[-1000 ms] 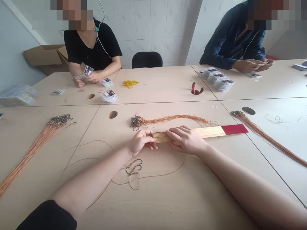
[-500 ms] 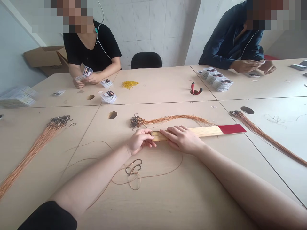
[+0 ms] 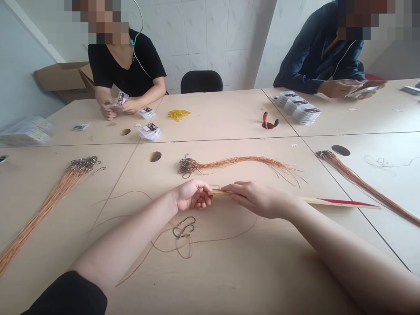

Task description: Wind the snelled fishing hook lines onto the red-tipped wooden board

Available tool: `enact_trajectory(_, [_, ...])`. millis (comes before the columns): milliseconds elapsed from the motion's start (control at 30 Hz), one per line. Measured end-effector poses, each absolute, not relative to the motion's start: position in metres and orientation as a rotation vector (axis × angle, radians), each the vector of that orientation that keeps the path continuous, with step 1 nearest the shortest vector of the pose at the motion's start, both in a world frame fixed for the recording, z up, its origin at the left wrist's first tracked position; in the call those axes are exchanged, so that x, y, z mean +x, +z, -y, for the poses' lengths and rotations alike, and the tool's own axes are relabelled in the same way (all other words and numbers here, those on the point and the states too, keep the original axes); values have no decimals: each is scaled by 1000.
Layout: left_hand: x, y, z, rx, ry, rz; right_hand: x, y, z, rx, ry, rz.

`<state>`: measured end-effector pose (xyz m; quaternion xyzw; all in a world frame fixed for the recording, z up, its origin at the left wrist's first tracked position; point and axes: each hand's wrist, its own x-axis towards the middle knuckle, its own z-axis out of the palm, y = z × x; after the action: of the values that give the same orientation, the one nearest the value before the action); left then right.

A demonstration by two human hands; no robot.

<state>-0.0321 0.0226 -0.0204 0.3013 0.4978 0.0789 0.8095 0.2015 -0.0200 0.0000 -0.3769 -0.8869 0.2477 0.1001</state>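
My left hand (image 3: pixel 193 196) is closed, thumb and forefinger pinched at the left end of a flat wooden strip (image 3: pixel 217 193). A small fishing hook with a thin loop of line (image 3: pixel 215 187) shows there, partly hidden by the fingers. My right hand (image 3: pixel 254 197) wraps over the strip, which is tilted on edge, its red-covered end (image 3: pixel 348 202) pointing right. Below my left hand lie loose fishing hooks (image 3: pixel 184 228) with a curling brown line (image 3: pixel 223 239). Just beyond my hands rests a bundle of hooks (image 3: pixel 187 166) with orange-brown lines (image 3: pixel 243 160).
More hooked line bundles lie at left (image 3: pixel 82 165) and right (image 3: pixel 341 168). Across the table are red-handled pliers (image 3: pixel 269 122) in a hole, yellow pieces (image 3: pixel 179 114) and stacked clear packs (image 3: pixel 300 107). Two co-workers, in a black shirt (image 3: pixel 144 57) and blue jacket (image 3: pixel 305 52), handle packs.
The wooden strip has turned onto its edge and its red end has swung right and towards me. My right hand has rolled with it; the left stays at the strip's end.
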Motion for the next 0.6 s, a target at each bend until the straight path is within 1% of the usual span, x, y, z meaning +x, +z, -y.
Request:
enact_trajectory(233, [-31, -18, -21, 596, 109, -1091, 207, 7, 18, -1081, 879, 2591])
enact_trajectory(367, [-30, -15, -20, 574, 66, -1059, 210, 9, 16, -1100, 885, 2596])
enact_trajectory(600, [-29, -14, -19, 589, 145, -1057, 210, 8, 15, -1117, 819, 2610])
